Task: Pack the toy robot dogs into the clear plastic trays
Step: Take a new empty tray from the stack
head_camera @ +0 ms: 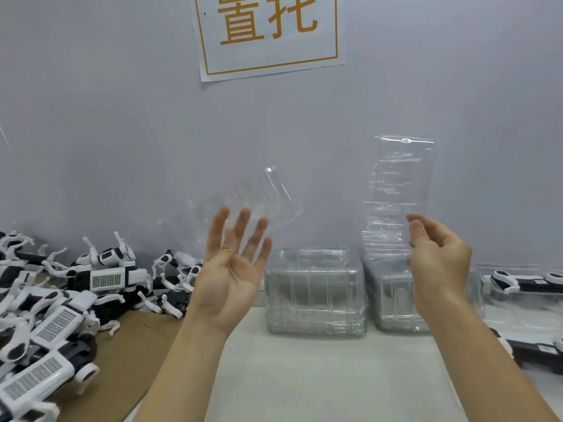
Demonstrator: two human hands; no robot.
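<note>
My left hand (233, 271) is raised palm up with its fingers spread, and a blurred clear plastic tray (259, 197) hovers tilted just above the fingertips. My right hand (435, 254) pinches the lower edge of a second clear tray (399, 190), which stands upright above the right stack. A heap of black-and-white toy robot dogs (61, 306) lies on brown cardboard at the left.
Two stacks of clear trays (315, 296) stand side by side against the grey wall. Packed trays with dogs (530, 284) lie at the right edge. A paper sign (268, 35) hangs on the wall. The white table (320, 376) lies in front.
</note>
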